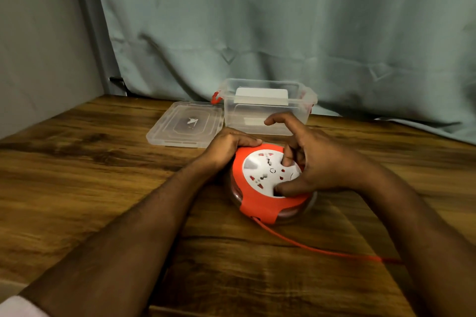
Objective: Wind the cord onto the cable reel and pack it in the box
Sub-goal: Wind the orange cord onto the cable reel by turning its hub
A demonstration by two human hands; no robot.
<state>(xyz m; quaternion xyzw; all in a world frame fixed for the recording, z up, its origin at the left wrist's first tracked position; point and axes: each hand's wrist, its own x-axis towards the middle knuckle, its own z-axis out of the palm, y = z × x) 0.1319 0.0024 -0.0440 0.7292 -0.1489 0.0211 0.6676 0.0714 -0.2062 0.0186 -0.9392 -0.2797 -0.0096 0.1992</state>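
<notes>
Cable reel (268, 183): flat on tabletop (103, 188), near front of box (268, 108)
Left hand (226, 147): clamped on reel's red rim, steadying
Right hand (316, 162): fingers pressed into white socket face, cranking
Cord (322, 249): mostly unwound, trails right
Box: open, lid (185, 123) beside
Risk: slack cord snags under right forearm, jamming the wind

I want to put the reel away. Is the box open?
Open. The clear box has no lid on top; its lid lies flat on the table beside it.
</notes>
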